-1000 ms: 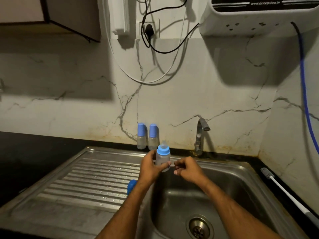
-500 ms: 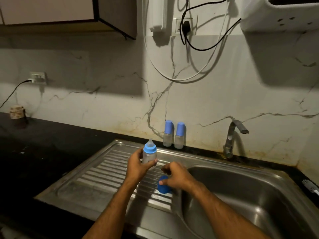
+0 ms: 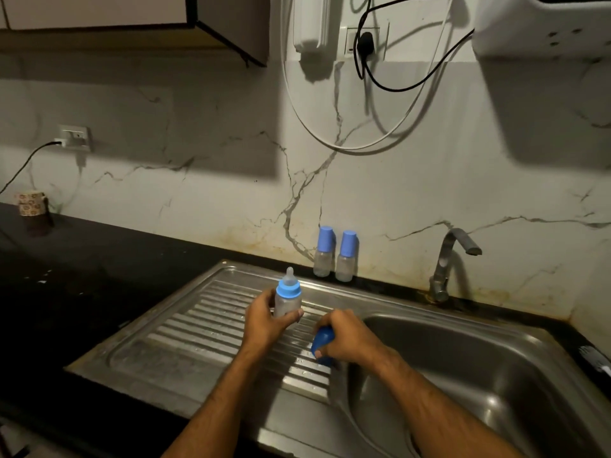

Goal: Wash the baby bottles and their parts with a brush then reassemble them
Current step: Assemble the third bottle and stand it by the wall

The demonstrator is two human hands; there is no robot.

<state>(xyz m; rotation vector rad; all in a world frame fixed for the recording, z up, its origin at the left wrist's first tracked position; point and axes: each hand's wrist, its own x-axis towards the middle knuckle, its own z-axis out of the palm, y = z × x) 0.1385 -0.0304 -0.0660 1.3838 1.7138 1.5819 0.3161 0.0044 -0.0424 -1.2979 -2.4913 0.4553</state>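
My left hand (image 3: 264,320) grips a small clear baby bottle (image 3: 287,300) upright over the ribbed drainboard (image 3: 198,335); the bottle has a light blue collar and a clear teat on top. My right hand (image 3: 345,335) is curled round a blue bottle cap (image 3: 322,342) that sits at the drainboard's right edge, beside the basin. Two capped bottles (image 3: 334,256) with blue caps stand side by side against the wall behind the sink.
The steel sink basin (image 3: 479,375) lies to the right, with a tap (image 3: 446,262) behind it. A white brush head (image 3: 595,360) shows at the far right counter edge. A patterned cup (image 3: 31,206) stands on the black counter at far left. Cables hang above.
The view swung left from the basin to the drainboard. My left hand carried the bottle leftward. My right hand dropped onto the blue cap and closed round it.
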